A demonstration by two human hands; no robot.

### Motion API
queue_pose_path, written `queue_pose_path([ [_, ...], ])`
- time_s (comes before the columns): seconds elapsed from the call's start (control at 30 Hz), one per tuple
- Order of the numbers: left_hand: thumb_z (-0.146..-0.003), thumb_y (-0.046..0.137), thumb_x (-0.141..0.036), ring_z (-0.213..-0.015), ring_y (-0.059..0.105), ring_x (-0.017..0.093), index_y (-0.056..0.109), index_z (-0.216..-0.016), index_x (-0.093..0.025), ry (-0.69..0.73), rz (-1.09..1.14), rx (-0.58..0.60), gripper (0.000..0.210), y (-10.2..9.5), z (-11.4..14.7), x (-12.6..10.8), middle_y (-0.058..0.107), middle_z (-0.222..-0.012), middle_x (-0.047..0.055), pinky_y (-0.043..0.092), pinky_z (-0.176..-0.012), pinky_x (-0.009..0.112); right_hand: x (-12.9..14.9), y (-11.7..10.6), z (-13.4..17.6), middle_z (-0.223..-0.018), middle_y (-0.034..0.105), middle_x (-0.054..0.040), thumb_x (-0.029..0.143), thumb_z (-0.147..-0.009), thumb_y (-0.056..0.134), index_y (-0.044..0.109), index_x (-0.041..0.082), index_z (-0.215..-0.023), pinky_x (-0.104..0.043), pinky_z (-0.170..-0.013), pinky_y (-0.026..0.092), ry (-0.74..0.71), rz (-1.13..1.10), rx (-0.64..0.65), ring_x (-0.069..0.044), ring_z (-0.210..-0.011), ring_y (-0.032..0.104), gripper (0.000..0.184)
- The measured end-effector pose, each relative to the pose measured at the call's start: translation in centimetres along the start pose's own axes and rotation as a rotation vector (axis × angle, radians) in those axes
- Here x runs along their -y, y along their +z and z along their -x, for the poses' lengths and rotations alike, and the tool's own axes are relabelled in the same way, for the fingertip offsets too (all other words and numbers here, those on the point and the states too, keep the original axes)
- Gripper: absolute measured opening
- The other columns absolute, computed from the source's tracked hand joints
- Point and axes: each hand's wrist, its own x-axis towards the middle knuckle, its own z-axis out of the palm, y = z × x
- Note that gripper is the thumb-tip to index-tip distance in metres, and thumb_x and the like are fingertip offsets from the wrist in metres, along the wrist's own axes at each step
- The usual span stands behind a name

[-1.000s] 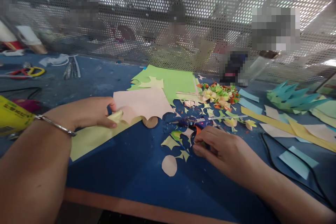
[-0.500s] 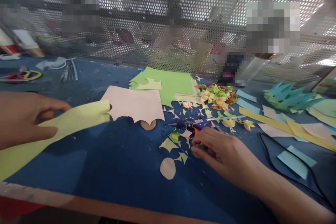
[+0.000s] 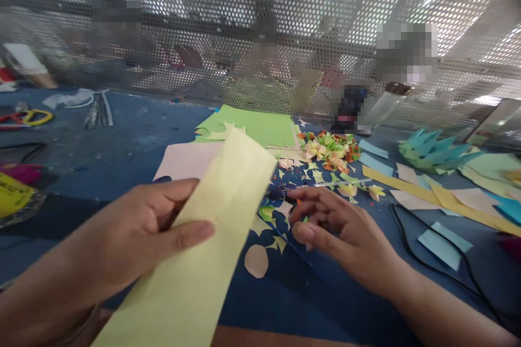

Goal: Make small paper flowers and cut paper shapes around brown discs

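Note:
My left hand (image 3: 163, 227) pinches a strip of pale yellow paper (image 3: 220, 238) between thumb and fingers. The strip slants up from the bottom edge over the middle of the table and partly covers a pale pink paper sheet (image 3: 183, 160). My right hand (image 3: 334, 227) hovers to the right of the strip, its fingers loosely curled and apart, with nothing seen in them. Just beyond its fingertips lies a dark blue glue gun (image 3: 279, 191), mostly hidden, with a clear glue stick (image 3: 350, 182) behind it. A round pink paper piece (image 3: 256, 261) lies between the strip and the right hand.
Green paper sheets (image 3: 260, 122) lie at the back before a perforated metal screen (image 3: 228, 27). Paper flowers (image 3: 329, 149), scraps and a blue spiky paper piece (image 3: 435, 149) spread rightward. A black cord (image 3: 407, 246) loops at right. Red-and-yellow-handled scissors (image 3: 36, 117) lie far left.
My left hand has brought the yellow strip from the left edge to the middle, tilting it upward. My right hand's fingers have spread slightly beside the glue gun. The view has shifted a little.

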Motion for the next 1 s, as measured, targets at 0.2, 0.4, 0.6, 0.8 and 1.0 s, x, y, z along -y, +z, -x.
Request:
queue_pose_path([
  [0.2, -0.088, 0.073, -0.023, -0.103, 0.075, 0.027, 0.056, -0.141, -0.036, -0.116, 0.037, 0.378, 0.057, 2.9, -1.7, 0.0, 0.075, -0.118, 0.003, 0.060, -0.078, 0.029, 0.6, 0.3, -0.3, -0.078, 0.066, 0.0012, 0.048, -0.097, 0.067, 0.065, 0.021, -0.105, -0.020, -0.048, 0.052, 0.067, -0.241, -0.039, -0.008, -0.050, 0.058, 0.029],
  [0.4, -0.081, 0.078, -0.025, -0.091, 0.074, 0.024, 0.070, -0.108, -0.024, 0.096, -0.184, 0.317, 0.029, 4.3, -4.9, -0.6, 0.076, -0.098, 0.003, 0.054, -0.071, 0.027, 0.7, 0.4, -0.1, -0.071, 0.060, 0.0040, 0.042, -0.095, 0.069, 0.068, 0.021, -0.089, -0.017, -0.044, 0.050, 0.059, -0.174, -0.082, -0.007, -0.049, 0.057, 0.022],
  [0.6, -0.083, 0.074, -0.027, -0.072, 0.072, 0.019, 0.066, -0.088, -0.019, 0.180, -0.232, 0.251, 0.013, 5.2, -8.8, -2.5, 0.075, -0.083, 0.003, 0.050, -0.058, 0.024, 0.1, -0.4, -0.4, -0.068, 0.065, 0.0029, 0.040, -0.098, 0.066, 0.071, 0.020, -0.097, -0.020, -0.050, 0.050, -0.025, -0.038, -0.232, -0.009, -0.049, 0.060, 0.021],
  [0.8, -0.083, 0.078, -0.027, -0.072, 0.075, 0.019, 0.070, -0.113, -0.020, 0.206, 0.058, -0.030, 0.033, 2.5, -8.9, -2.3, 0.080, -0.096, 0.005, 0.062, -0.062, 0.029, -0.9, -2.7, -1.3, -0.071, 0.068, 0.0010, 0.042, -0.097, 0.066, 0.070, 0.021, -0.094, -0.021, -0.046, 0.045, -0.038, 0.149, -0.453, -0.010, -0.049, 0.058, 0.022],
  [1.0, -0.078, 0.085, -0.026, -0.069, 0.078, 0.024, 0.069, -0.126, -0.019, 0.212, 0.091, -0.035, 0.051, 1.4, -8.2, -2.5, 0.082, -0.096, 0.008, 0.064, -0.058, 0.032, -1.6, -4.5, -2.0, -0.070, 0.067, 0.0007, 0.040, -0.096, 0.064, 0.071, 0.021, -0.092, -0.023, -0.051, 0.045, 0.006, 0.422, -0.374, -0.011, -0.054, 0.059, 0.021],
])
